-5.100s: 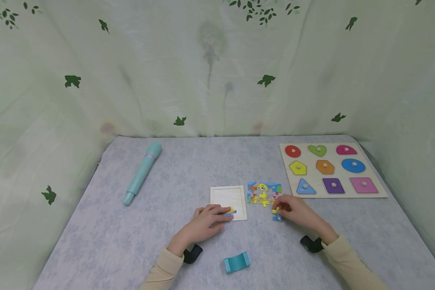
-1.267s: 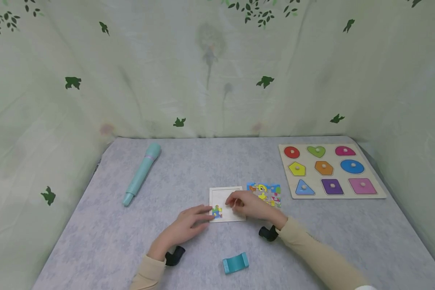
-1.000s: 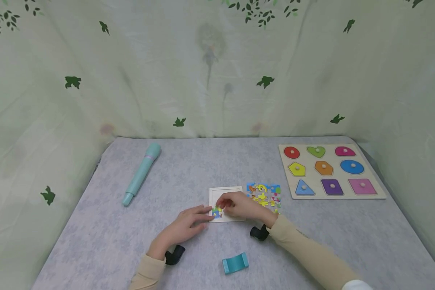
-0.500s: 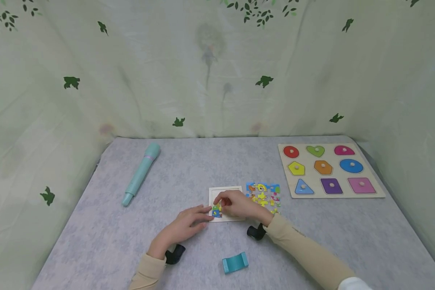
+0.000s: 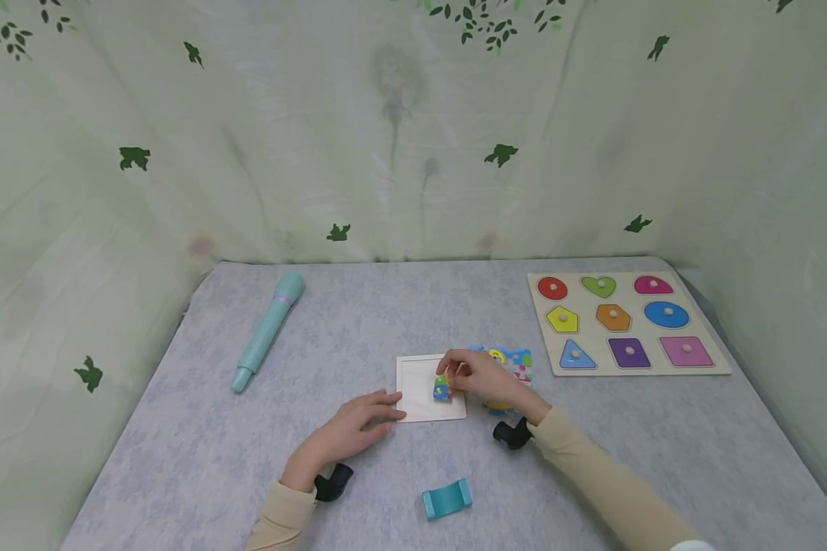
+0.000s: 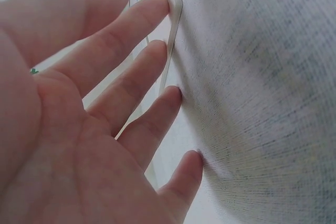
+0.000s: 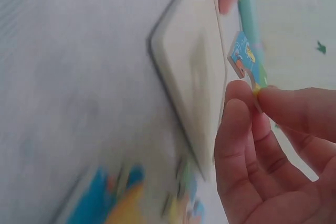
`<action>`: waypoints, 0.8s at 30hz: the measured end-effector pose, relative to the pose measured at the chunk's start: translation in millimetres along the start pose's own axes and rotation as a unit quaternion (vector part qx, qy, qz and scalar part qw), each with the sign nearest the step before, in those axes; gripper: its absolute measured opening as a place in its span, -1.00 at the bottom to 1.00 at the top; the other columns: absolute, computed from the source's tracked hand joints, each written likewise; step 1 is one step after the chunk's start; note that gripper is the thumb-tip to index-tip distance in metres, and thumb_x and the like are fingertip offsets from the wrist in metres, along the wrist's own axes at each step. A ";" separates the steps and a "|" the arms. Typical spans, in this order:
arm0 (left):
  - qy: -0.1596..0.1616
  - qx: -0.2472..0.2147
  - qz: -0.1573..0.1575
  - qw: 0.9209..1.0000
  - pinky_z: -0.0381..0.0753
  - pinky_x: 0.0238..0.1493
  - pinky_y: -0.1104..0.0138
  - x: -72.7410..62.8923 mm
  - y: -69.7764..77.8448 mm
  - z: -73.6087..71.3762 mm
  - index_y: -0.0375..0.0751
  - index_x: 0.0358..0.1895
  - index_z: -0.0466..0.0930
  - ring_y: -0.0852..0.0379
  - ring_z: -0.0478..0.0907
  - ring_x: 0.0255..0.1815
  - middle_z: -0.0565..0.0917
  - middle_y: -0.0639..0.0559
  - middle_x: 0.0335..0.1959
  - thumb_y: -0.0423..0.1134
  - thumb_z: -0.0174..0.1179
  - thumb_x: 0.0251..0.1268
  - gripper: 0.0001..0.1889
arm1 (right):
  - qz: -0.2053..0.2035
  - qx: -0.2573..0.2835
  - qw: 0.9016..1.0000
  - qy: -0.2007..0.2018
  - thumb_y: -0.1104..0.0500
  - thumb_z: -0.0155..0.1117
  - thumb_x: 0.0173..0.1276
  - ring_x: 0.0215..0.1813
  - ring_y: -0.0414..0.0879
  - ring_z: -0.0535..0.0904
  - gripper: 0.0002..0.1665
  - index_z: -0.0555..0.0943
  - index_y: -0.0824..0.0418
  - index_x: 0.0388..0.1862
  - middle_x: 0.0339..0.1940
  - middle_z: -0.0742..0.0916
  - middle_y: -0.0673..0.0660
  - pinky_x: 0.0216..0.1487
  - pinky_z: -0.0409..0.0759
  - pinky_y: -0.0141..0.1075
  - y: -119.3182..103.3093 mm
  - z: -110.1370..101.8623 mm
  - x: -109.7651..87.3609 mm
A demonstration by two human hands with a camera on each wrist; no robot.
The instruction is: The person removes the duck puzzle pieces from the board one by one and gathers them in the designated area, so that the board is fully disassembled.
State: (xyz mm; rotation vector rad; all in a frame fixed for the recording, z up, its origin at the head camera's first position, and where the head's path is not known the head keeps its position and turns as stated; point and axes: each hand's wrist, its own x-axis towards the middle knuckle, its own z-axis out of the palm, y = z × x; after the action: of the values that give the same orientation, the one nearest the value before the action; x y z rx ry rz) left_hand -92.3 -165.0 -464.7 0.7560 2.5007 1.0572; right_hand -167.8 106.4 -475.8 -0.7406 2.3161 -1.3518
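Note:
My right hand [image 5: 485,376] pinches a jigsaw puzzle piece [image 5: 442,390] between thumb and fingertips, above the right part of a shallow white puzzle tray [image 5: 413,379]. In the right wrist view the piece [image 7: 242,53] is blue with orange, yellow and green print, and it stands tilted up clear of the tray [image 7: 181,51]. Fingers of my left hand [image 5: 358,422] lie extended with their tips at the tray's left edge; the left wrist view shows them spread, holding nothing. Other colourful puzzle pieces [image 5: 522,360] lie right of the tray, partly hidden behind my right hand.
At the back right lies a wooden shape board [image 5: 586,333] with knobbed coloured shapes. A mint-green microphone-shaped stick [image 5: 269,333] rests at the left. Nearer the front is a small teal curved block [image 5: 447,500]. A pale printed curtain [image 5: 282,153] surrounds the table.
The puzzle piece was in the tray's lower left corner; my right hand has lifted it and carried it rightward. Earlier, my left hand drew back from over the tray to its left edge.

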 end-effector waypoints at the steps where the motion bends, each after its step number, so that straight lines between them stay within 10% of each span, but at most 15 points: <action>1: 0.001 0.001 0.001 1.000 0.13 0.28 -0.18 -0.1 0.1 0.2 -0.27 0.09 0.63 -0.29 0.18 0.38 0.41 -0.17 0.32 -0.29 0.09 0.41 -0.72 | 0.004 0.004 1.000 0.004 0.41 0.17 0.29 -0.42 -0.07 0.58 -0.81 0.61 0.18 -0.20 -0.42 0.57 0.06 -0.36 0.58 -0.28 2.1 -3.5 -3.3; 24: 0.019 0.032 0.006 0.999 0.32 0.20 -0.07 2.0 -1.7 2.4 -0.23 0.04 0.64 -0.21 0.31 0.32 0.37 -0.19 0.33 -0.32 0.08 0.42 -0.76 | -0.020 -0.143 0.989 0.013 0.40 0.19 0.30 -0.55 -0.27 0.46 -0.85 0.61 0.18 -0.35 -0.61 0.57 -0.10 -0.49 0.46 -0.37 15.0 -14.3 -31.9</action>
State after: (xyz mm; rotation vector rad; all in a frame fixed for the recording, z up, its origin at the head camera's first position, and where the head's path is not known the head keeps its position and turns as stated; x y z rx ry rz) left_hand -93.4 -163.4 -467.8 0.7761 2.5764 1.0082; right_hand -154.0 141.5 -480.8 -0.8611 2.5615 -1.0607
